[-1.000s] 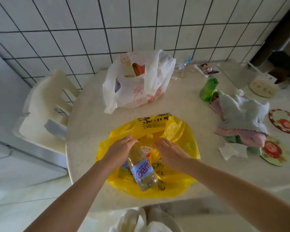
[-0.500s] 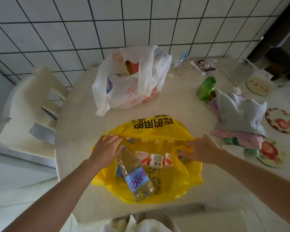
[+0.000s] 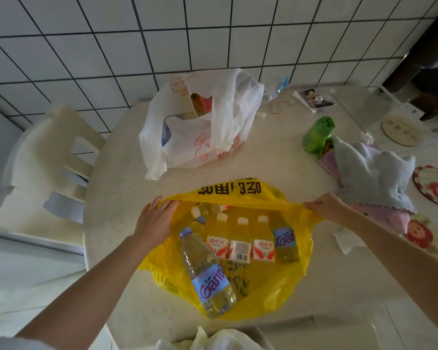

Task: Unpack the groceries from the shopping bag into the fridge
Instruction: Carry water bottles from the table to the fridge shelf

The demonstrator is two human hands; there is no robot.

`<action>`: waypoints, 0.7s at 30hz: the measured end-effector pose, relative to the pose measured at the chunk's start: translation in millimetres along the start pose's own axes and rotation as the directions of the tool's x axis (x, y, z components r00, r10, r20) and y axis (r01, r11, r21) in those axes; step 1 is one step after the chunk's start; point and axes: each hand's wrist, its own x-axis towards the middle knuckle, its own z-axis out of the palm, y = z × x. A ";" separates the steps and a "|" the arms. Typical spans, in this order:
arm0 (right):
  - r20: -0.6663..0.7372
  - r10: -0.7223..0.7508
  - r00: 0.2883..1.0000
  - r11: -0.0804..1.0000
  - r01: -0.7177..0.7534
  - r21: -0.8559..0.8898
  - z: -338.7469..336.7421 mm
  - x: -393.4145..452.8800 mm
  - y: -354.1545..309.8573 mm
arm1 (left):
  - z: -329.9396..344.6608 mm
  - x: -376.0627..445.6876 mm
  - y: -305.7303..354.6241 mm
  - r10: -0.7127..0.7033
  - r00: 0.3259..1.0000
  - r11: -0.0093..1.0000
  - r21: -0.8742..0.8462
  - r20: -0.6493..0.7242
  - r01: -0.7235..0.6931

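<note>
A yellow plastic shopping bag (image 3: 286, 281) lies open on the round white table (image 3: 116, 188). My left hand (image 3: 155, 221) grips its rim on the left, and my right hand (image 3: 325, 206) pinches the rim on the right, so the mouth is stretched wide. Inside lie a large water bottle (image 3: 208, 274) with a blue label, a second one (image 3: 285, 242) at the right, and three small white-capped bottles (image 3: 239, 245) side by side. The fridge is not in sight.
A white plastic bag (image 3: 200, 127) with goods stands behind the yellow one. A green roll (image 3: 316, 135), folded cloths (image 3: 372, 173) and round coasters (image 3: 433, 185) lie at the right. A white chair (image 3: 48, 160) stands at the left, against the tiled wall.
Both hands have moved apart and pulled the yellow bag's mouth wider. More of the bottles inside now show, including the second large one at the right.
</note>
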 end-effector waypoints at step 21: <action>0.210 -0.437 0.875 0.657 0.469 -0.590 55.6 -2.4 -42.2 | -16.0 31.1 27.2 0.060 0.995 0.997 0.043 0.076 -0.063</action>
